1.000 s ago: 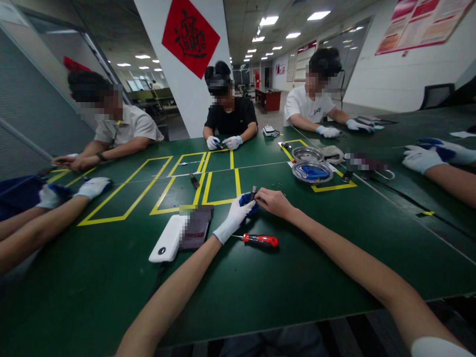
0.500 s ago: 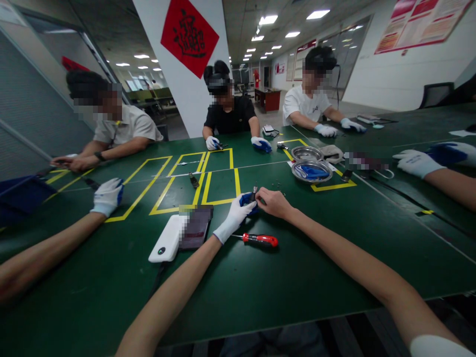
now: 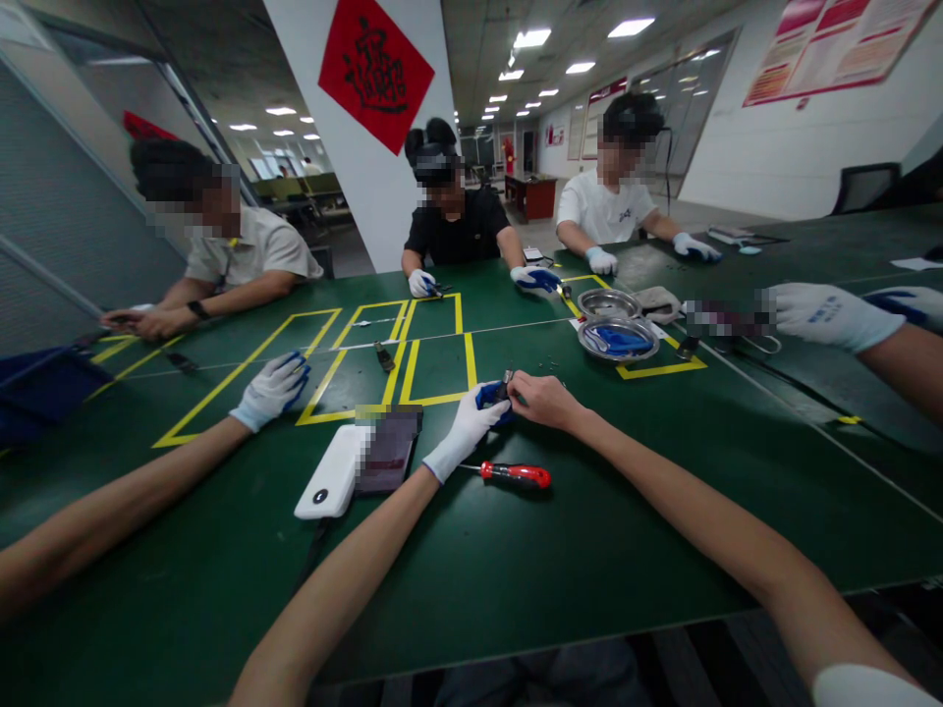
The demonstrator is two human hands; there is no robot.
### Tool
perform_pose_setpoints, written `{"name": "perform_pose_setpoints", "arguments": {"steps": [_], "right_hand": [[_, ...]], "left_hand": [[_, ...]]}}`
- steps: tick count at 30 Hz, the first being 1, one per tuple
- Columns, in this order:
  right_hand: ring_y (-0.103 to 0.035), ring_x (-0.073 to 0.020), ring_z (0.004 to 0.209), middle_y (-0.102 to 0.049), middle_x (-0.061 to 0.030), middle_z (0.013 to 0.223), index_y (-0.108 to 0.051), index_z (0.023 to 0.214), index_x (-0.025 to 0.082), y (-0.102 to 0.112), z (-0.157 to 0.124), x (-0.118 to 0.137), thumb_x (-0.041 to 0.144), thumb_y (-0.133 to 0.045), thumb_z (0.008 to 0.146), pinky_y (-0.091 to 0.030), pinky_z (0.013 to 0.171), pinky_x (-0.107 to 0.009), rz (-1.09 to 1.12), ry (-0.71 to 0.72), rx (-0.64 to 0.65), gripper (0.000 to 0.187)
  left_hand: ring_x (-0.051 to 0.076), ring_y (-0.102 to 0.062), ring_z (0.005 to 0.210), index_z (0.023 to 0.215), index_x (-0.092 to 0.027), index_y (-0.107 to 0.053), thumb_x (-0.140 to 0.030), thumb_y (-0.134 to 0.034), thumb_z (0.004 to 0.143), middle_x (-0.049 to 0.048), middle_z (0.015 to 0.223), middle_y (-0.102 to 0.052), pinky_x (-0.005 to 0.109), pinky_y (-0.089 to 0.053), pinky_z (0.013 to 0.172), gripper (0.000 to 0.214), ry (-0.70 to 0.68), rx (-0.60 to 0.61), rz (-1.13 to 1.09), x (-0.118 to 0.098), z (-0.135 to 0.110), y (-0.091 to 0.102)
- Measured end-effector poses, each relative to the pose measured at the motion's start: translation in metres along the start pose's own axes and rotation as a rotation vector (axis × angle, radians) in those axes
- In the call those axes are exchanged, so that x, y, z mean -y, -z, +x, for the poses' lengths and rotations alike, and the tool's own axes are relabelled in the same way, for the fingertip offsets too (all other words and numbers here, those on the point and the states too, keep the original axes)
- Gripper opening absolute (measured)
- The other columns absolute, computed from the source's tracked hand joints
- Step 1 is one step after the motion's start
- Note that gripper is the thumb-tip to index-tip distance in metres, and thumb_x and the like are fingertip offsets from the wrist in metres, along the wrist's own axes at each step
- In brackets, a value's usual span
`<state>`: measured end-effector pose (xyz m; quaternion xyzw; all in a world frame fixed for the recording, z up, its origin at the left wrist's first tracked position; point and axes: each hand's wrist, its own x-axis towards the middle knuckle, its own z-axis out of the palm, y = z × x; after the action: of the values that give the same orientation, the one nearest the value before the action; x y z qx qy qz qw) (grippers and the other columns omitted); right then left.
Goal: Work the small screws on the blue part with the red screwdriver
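Note:
My left hand [image 3: 475,424], in a white glove with blue palm, is closed around a small dark part with a metal end [image 3: 505,383]; most of the part is hidden by the fingers. Bare and pinched, my right hand [image 3: 541,401] meets that metal end from the right. Whatever may sit between its fingertips is too small to make out. Just below my left wrist lies a screwdriver [image 3: 516,475] with a red and black handle, its shaft partly under the wrist.
Left of my forearm lie a white power bank [image 3: 329,481] and a dark phone [image 3: 390,452]. Ahead are yellow tape outlines, a dark metal-ended part [image 3: 384,356] and a steel bowl [image 3: 617,352] holding blue cloth. A co-worker's gloved hand [image 3: 271,391] is at left; other people sit around the table.
My hands hold nearly the same pose. The co-worker's gloved hand at left has moved right, leaving a dark part behind. Gloved hands across the table and at right have shifted.

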<state>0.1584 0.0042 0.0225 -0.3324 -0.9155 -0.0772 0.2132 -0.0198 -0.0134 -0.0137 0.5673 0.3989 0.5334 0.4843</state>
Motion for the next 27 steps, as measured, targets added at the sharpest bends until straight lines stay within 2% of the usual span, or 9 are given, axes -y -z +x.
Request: {"name": "perform_pose_setpoints", "arguments": {"steps": [7, 14, 20, 27], "right_hand": [[-0.058, -0.016, 0.08, -0.062, -0.0084, 0.095, -0.058, 0.097, 0.014, 0.001, 0.0, 0.002, 0.02, -0.043, 0.094, -0.039, 0.064, -0.025, -0.099, 0.077, -0.014, 0.016], [-0.058, -0.0171, 0.086, -0.064, -0.0084, 0.098, -0.061, 0.1, 0.016, -0.01, -0.006, 0.001, 0.02, -0.039, 0.097, -0.04, 0.068, -0.026, -0.116, 0.077, -0.096, 0.023], [-0.059, -0.0135, 0.078, -0.063, -0.0068, 0.097, -0.059, 0.098, 0.015, -0.013, -0.005, 0.001, 0.024, -0.041, 0.097, -0.041, 0.063, -0.023, 0.02, -0.036, -0.114, 0.019], [-0.057, -0.0136, 0.072, -0.06, -0.0078, 0.096, -0.055, 0.097, 0.014, -0.012, -0.004, 0.005, 0.023, -0.042, 0.095, -0.039, 0.058, -0.023, 0.022, -0.097, -0.096, 0.016]], "left_hand": [[0.02, -0.063, 0.094, 0.107, -0.013, -0.062, -0.026, -0.074, 0.068, 0.0109, 0.107, -0.066, 0.039, -0.046, 0.095, 0.043, 0.0, -0.029, -0.008, -0.004, -0.001, -0.001], [0.019, -0.063, 0.091, 0.106, -0.013, -0.061, -0.027, -0.074, 0.068, 0.0103, 0.105, -0.067, 0.04, -0.046, 0.094, 0.043, 0.012, -0.044, -0.059, -0.001, 0.0, -0.001], [0.019, -0.063, 0.091, 0.107, -0.013, -0.061, -0.028, -0.074, 0.068, 0.0108, 0.105, -0.067, 0.04, -0.047, 0.092, 0.045, 0.024, -0.041, -0.053, 0.003, 0.001, -0.001], [0.019, -0.063, 0.092, 0.109, -0.013, -0.06, -0.028, -0.073, 0.069, 0.0111, 0.106, -0.067, 0.039, -0.048, 0.092, 0.045, 0.018, -0.027, -0.037, 0.003, 0.001, -0.001]]}}
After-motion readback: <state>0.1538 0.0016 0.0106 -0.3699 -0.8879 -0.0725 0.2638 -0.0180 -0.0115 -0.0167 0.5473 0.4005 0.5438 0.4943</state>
